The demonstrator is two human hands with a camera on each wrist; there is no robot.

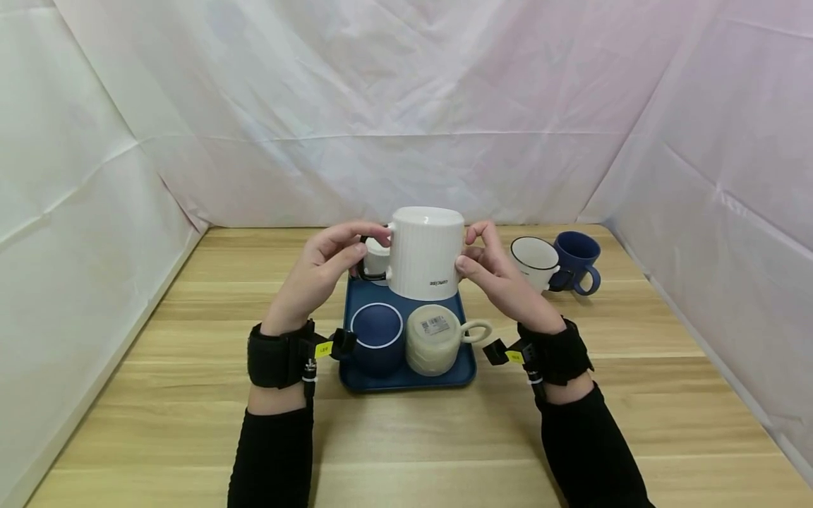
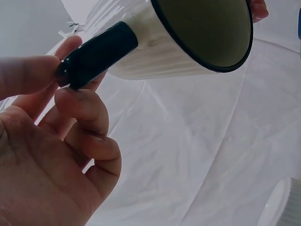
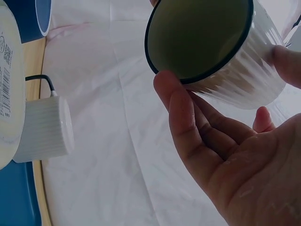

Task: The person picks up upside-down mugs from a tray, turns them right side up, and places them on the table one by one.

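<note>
I hold a white ribbed mug [image 1: 425, 250] upside down in the air over the back of a blue tray [image 1: 406, 381]. My left hand [image 1: 356, 250] pinches its black handle [image 2: 99, 54] between thumb and fingers. From the other side my right hand [image 1: 473, 250] grips the mug wall, fingers near the dark rim [image 3: 164, 77] and thumb on the ribbed side. Both wrist views look up into the mug's open mouth [image 2: 207, 28].
On the tray stand a dark blue mug [image 1: 377, 339], an upturned cream mug with a barcode label [image 1: 434, 339] and a second white ribbed mug [image 1: 376, 257] at the back. A white mug [image 1: 533, 261] and a blue mug [image 1: 576, 257] sit on the wooden table [image 1: 190, 423] to the right. White sheets wall the table in.
</note>
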